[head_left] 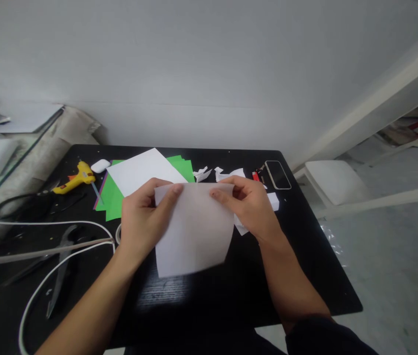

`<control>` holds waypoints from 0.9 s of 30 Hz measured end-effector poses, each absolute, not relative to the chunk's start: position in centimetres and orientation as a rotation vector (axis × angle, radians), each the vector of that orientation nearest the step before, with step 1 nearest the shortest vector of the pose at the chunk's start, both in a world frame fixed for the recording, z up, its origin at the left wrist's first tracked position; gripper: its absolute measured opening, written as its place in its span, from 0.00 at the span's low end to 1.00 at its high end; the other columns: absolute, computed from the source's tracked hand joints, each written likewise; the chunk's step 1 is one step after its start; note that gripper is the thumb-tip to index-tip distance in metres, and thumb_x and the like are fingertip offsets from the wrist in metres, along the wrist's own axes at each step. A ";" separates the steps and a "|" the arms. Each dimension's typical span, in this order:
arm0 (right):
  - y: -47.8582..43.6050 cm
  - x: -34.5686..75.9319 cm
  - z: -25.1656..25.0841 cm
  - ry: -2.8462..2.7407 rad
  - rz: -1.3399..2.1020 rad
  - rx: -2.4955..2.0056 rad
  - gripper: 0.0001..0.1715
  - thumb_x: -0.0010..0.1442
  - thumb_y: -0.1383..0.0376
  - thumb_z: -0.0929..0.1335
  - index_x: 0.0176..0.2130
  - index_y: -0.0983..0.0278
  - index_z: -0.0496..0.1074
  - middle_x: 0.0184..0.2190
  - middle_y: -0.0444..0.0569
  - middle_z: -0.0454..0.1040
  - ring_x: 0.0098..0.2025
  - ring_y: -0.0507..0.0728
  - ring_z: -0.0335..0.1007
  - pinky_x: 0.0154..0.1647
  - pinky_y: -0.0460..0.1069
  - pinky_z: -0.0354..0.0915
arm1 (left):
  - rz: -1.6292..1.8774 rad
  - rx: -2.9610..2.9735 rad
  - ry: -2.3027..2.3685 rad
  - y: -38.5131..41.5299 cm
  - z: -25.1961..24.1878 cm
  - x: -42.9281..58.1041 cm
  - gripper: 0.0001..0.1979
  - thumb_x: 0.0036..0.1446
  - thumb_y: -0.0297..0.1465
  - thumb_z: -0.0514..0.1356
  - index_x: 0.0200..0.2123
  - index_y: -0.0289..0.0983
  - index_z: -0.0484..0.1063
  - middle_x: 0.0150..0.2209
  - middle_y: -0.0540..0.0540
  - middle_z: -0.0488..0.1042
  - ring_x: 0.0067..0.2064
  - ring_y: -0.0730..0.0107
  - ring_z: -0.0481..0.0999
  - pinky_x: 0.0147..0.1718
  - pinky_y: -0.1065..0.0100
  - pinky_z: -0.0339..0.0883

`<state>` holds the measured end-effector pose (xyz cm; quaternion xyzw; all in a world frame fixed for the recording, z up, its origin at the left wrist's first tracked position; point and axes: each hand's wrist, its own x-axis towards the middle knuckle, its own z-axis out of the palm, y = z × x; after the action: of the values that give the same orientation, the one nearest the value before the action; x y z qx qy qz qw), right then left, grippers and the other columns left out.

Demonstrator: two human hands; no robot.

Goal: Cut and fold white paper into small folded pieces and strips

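Observation:
A sheet of white paper (pixel 194 231) hangs upright above the black table, held along its top edge by both hands. My left hand (pixel 146 212) pinches it near the top left corner, thumb in front and fingers behind. On the other side, my right hand (pixel 251 204) grips the top right corner the same way. The sheet bends a little, and its lower edge is slightly slanted. Just behind it lie green sheets (pixel 113 207) with another white sheet (pixel 146 170) on top. Torn white paper scraps (pixel 203 174) are scattered beyond the hands.
On the left of the black table (pixel 194 315) rest a yellow glue gun (pixel 79 177), a white mouse-like object (pixel 100 165), scissors (pixel 61 271) and white cables (pixel 46 286). A phone (pixel 277 175) and a small red item (pixel 255 176) lie at right. A white stool (pixel 329 180) stands beyond.

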<state>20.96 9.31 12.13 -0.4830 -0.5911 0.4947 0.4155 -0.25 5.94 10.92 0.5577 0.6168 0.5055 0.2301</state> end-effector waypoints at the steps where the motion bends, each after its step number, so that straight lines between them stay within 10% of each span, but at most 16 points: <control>1: 9.4 21.0 12.0 -1.438 1.241 -1.205 0.16 0.56 0.53 0.79 0.37 0.61 0.82 0.32 0.47 0.81 0.33 0.56 0.74 0.32 0.50 0.68 | 1.396 1.486 1.674 6.1 10.9 -0.3 0.10 0.63 0.41 0.67 0.34 0.42 0.81 0.27 0.50 0.77 0.27 0.71 0.72 0.25 0.69 0.63; 14: 8.8 19.2 10.9 -1.358 1.089 -1.189 0.22 0.67 0.46 0.70 0.33 0.60 0.72 0.21 0.40 0.61 0.22 0.51 0.53 0.22 0.48 0.50 | 1.433 1.340 1.622 6.3 10.9 0.6 0.22 0.69 0.40 0.59 0.23 0.39 0.63 0.22 0.53 0.59 0.24 0.73 0.57 0.23 0.69 0.55; 27: 8.5 18.3 10.2 -1.366 1.001 -1.171 0.20 0.70 0.49 0.68 0.34 0.60 0.72 0.24 0.41 0.64 0.25 0.51 0.55 0.24 0.48 0.53 | 1.482 1.393 1.619 6.3 10.6 1.3 0.17 0.70 0.38 0.58 0.27 0.39 0.67 0.25 0.53 0.64 0.27 0.72 0.62 0.26 0.70 0.59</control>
<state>18.34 8.51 10.18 -0.4873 -0.5688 0.4167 0.5152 1.32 6.28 10.62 0.5161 0.6000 0.5494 0.2678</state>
